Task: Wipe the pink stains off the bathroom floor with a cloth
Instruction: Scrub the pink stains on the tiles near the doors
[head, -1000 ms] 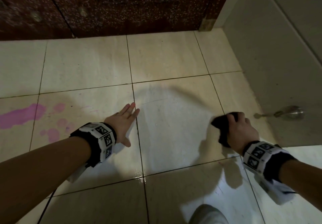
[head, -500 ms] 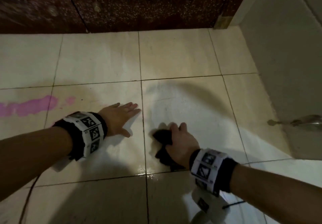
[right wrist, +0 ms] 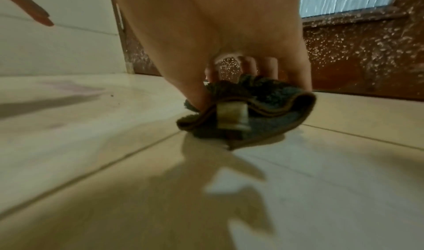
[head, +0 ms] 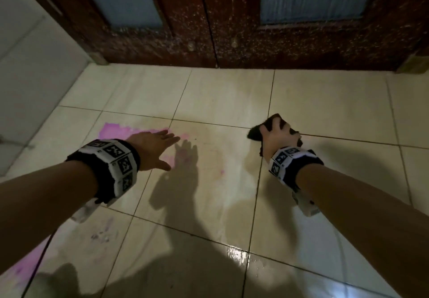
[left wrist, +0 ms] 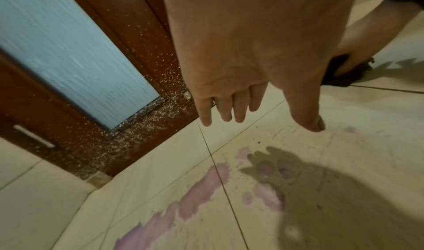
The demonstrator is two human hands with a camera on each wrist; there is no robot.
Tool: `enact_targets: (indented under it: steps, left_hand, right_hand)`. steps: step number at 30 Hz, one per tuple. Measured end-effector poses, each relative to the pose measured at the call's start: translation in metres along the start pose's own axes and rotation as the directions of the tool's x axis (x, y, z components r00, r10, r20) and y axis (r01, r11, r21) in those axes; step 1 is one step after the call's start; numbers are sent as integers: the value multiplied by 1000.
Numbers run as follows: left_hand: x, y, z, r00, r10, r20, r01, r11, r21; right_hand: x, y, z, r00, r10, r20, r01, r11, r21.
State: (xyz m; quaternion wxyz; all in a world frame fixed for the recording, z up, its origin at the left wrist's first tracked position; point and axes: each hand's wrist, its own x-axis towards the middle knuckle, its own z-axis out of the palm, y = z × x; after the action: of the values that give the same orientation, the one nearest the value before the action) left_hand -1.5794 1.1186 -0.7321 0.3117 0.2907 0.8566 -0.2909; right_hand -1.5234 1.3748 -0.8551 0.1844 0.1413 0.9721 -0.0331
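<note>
A pink stain (head: 113, 131) spreads over the cream floor tiles (head: 220, 93) at centre left, and another pink patch (head: 23, 265) lies at the lower left. My left hand (head: 162, 151) hovers over the stain's right end with straight fingers, holding nothing; its shadow falls on the tile beside it. The left wrist view shows those fingers (left wrist: 229, 108) above the stain (left wrist: 206, 190). My right hand (head: 276, 133) grips a dark bunched cloth (head: 255, 133) and presses it on the floor, well right of the stain. In the right wrist view the cloth (right wrist: 252, 119) shows a pale label.
A dark red-brown door (head: 209, 31) with frosted glass panels closes the far side. A white wall (head: 34, 65) stands at the left. Faint purple smears (head: 102, 235) mark a near tile, and wet glare (head: 236, 256) shines on the floor. A cable (head: 44, 251) hangs from my left wrist.
The view has swung left. My right hand has slid the cloth away from my left hand, to the right and farther off. My left hand has lifted off the tile and now hangs over the stain.
</note>
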Motion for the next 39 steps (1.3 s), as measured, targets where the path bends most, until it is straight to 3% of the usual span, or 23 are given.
enact_targets:
  steps: [3,7,10,13,20,23,27,33,37,39]
  left_hand:
    - [7,2,14,999,35,21,-34,999,-28]
    - [20,-3,23,988,150,45,-153,986,70]
    - [33,-18,19,972,233,-32,-227,964,136]
    - [53,-40,27,934,339,-114,-316,931,180]
    - [88,-77,63,843,534,-63,-491,811,318]
    - [89,-83,68,792,604,-86,-538,758,368]
    - [93,-79,65,767,621,-160,-547,764,342]
    - [84,-72,52,789,557,-259,-548,829,113]
    - [88,-101,66,805,545,-232,-514,838,183]
    - [90,-125,80,838,497,-227,-471,868,160]
  right_hand:
    - [-11,7,2,997,-76,28,77,997,-32]
    - [-46,-11,7,953,-221,208,241,968,-76]
    - [-86,-41,17,901,-314,300,345,937,-55]
    - [-119,-83,20,857,-310,412,355,934,-35]
    - [-133,-137,28,877,-99,470,173,978,-117]
    - [-130,-149,12,858,17,513,88,980,-179]
    - [-135,-156,-20,873,171,458,-60,967,-246]
    - [-131,-119,-56,878,354,322,-221,897,-384]
    - [-102,-100,-58,904,337,263,-196,874,-444]
    - [-83,-95,-52,924,327,199,-229,888,-397]
